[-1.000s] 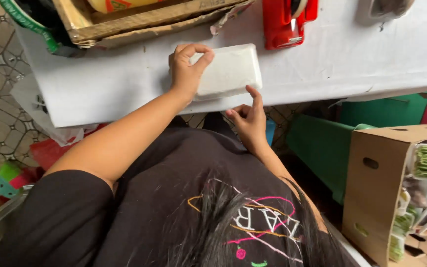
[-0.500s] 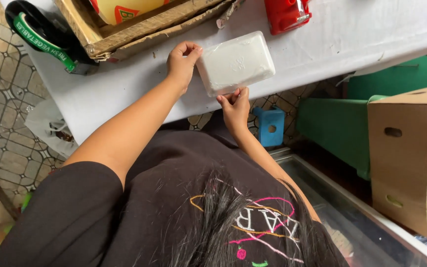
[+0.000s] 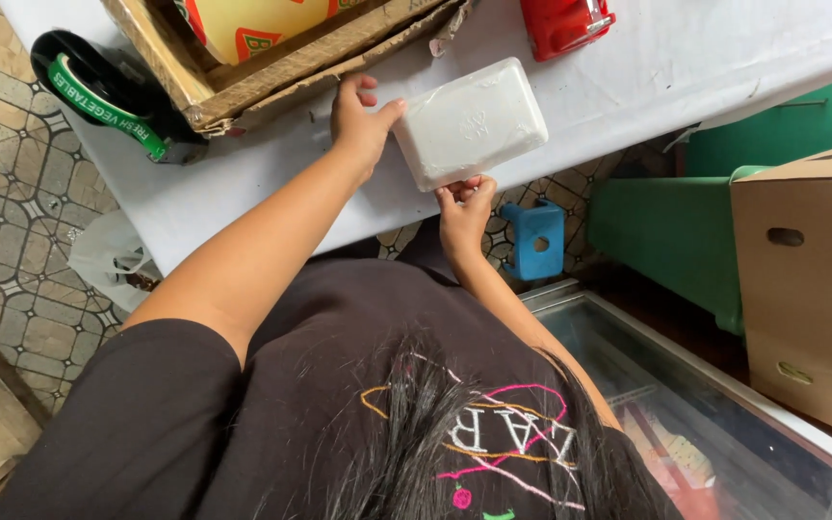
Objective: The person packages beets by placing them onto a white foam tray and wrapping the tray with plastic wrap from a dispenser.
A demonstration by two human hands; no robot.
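Both hands grip a white wrapped tray [image 3: 471,122] on the white table [image 3: 272,183]: left hand [image 3: 362,120] clamping its 9 o'clock end, right hand [image 3: 466,204] pinching the 6 o'clock edge. Cardboard box [image 3: 243,82] sits at 11 o'clock.

A white foam tray [image 3: 471,123], wrapped in clear film, sits a little above the middle of the frame, at the near edge of the white table. It is rectangular with rounded corners, turned at a slant, flat side up, its skin faintly wrinkled and glossy. One short end and one long edge are pinched by fingers.
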